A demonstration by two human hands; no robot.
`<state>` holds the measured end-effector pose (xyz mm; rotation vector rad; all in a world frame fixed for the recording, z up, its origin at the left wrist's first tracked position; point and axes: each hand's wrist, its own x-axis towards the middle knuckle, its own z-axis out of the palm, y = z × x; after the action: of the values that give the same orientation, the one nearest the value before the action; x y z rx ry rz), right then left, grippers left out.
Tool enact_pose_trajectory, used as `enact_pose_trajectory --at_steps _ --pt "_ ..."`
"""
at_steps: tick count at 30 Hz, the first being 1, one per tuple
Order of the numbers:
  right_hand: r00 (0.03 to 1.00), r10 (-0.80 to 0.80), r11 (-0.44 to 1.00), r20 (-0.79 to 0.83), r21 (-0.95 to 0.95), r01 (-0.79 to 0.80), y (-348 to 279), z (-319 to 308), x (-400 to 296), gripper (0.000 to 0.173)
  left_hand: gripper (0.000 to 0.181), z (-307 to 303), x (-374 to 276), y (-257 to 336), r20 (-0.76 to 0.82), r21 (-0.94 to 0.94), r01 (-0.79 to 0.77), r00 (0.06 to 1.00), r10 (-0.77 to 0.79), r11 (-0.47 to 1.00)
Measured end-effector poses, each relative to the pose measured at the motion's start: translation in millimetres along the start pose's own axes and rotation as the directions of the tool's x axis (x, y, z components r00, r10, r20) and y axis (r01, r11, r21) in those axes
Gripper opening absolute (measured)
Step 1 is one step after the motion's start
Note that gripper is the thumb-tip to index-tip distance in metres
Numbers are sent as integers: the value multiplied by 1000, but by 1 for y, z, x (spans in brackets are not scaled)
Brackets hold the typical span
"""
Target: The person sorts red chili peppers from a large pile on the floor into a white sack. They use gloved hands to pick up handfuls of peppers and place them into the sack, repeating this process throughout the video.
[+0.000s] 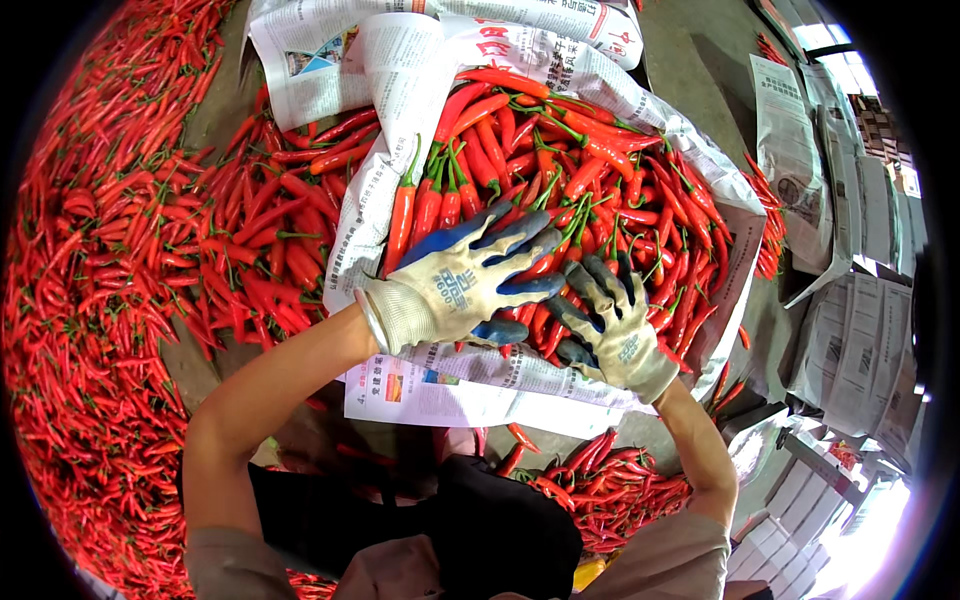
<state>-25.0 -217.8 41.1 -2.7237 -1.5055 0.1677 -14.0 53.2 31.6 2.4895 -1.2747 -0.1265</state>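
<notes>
Red chili peppers (592,172) with green stems fill a newspaper-lined container (731,277) in front of me. My left hand (457,289), in a cream knit work glove with blue-coated fingers, lies palm down on the peppers with its fingers spread. Close to its right, my right hand (619,330) wears a matching glove; its fingers are apart and rest on the peppers near the front edge. Neither hand appears to grip a pepper, though the palms are hidden. A newspaper sheet (409,67) folds over the far left side, and another newspaper flap (480,401) hangs over the front.
A large heap of loose red chilies (97,300) covers the floor on the left and reaches the container. A smaller chili pile (615,487) lies by my right side. Newspaper-covered boxes (851,352) stand at the right, with white stacked boxes (780,525) lower down.
</notes>
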Motion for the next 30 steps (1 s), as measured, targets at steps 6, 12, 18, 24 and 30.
enact_pose_trajectory --at_steps 6,12,18,24,30 --pt "1000 5 986 -5 168 -4 5 -20 3 63 67 1 -2 -7 -5 -55 6 1000 -7 998" --pt "837 412 892 -359 344 -292 51 -27 43 51 56 -32 -8 -3 -90 -108 69 993 -79 992" --pt "822 516 832 -242 -87 -548 103 -6 102 54 45 -48 -37 -30 -401 -265 219 861 -314 939" --pt "618 599 748 -509 632 -204 91 -40 65 44 53 -39 -30 -3 -174 -29 199 964 -201 980" --pt "465 883 186 -57 954 -236 37 -44 -43 46 55 -32 -15 2 -129 -50 197 971 -202 979"
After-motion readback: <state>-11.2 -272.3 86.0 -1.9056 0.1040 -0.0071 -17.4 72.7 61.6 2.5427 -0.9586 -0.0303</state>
